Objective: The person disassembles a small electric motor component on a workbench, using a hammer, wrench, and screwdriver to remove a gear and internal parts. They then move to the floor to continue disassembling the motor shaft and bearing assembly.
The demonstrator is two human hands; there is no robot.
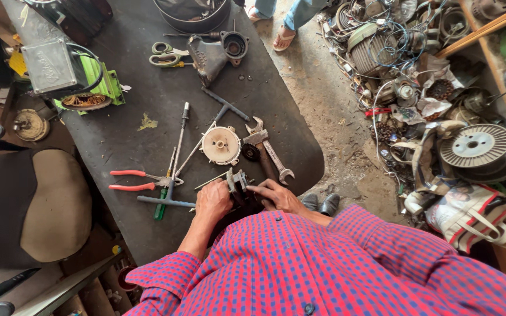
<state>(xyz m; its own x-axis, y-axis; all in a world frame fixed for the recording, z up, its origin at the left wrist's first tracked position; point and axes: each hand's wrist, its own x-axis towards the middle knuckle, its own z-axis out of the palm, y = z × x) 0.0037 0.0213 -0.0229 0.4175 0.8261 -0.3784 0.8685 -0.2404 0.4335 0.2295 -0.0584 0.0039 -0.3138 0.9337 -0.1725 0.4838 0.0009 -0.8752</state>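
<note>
The dark counter (pixel 147 99) has a rounded right edge that drops to a dusty floor (pixel 335 117); bare surface lies open in its middle, left of the tools. At the near edge both hands close on a small metal motor part (pixel 238 181). The left hand (pixel 213 202) is curled around its near-left side, and the right hand (pixel 276 196) lies over its right side with fingers bent. Just beyond sit a white round fan disc (pixel 221 145), a hammer (pixel 259 149) and a spanner (pixel 273 153). Red-handled pliers (pixel 139 180) lie to the left. Scrap motors and wire (pixel 405 64) crowd the far right.
</note>
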